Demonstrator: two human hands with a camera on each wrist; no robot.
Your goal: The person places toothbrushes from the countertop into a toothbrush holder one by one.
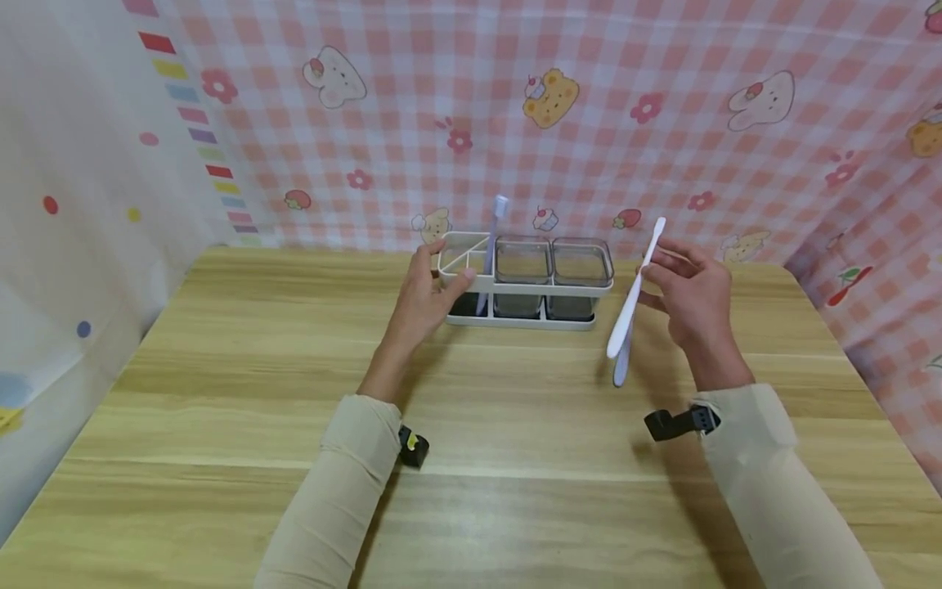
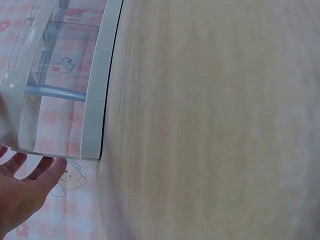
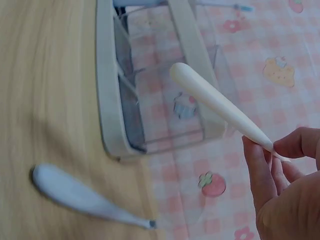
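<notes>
Both your beige sleeves (image 1: 324, 507) lie nearest the head camera, a black wrist strap (image 1: 671, 424) showing at the right cuff and a small black mount (image 1: 414, 448) beside the left. Beneath them spreads the wood-grain table (image 1: 500, 491), and near its back edge stands a white two-tier toothbrush holder (image 1: 552, 290).

Your left hand (image 1: 418, 304) grips the holder's left end, its thumb (image 1: 459, 283) at the front of the upper rail and its other fingers (image 2: 47, 175) round the end. Your right hand (image 1: 695, 298) is to the right of the holder and apart from it; its thumb and fingers (image 3: 260, 172) are closed in a pinch on the narrow neck of a white toothbrush (image 1: 631, 303), which slants with its handle end down toward you. Partly hidden below that brush is a lavender toothbrush (image 1: 621, 371); you cannot tell whether it touches the table.

Inside the holder's divided left section, an upright lavender-handled toothbrush (image 1: 491, 245) leans slightly right, its head above the rail. Two clear cups sit in the other compartments, a middle cup (image 1: 524, 260) and a right cup (image 1: 583, 262). Behind everything hangs a pink checked curtain (image 1: 441, 82) printed with bears, rabbits and strawberries
</notes>
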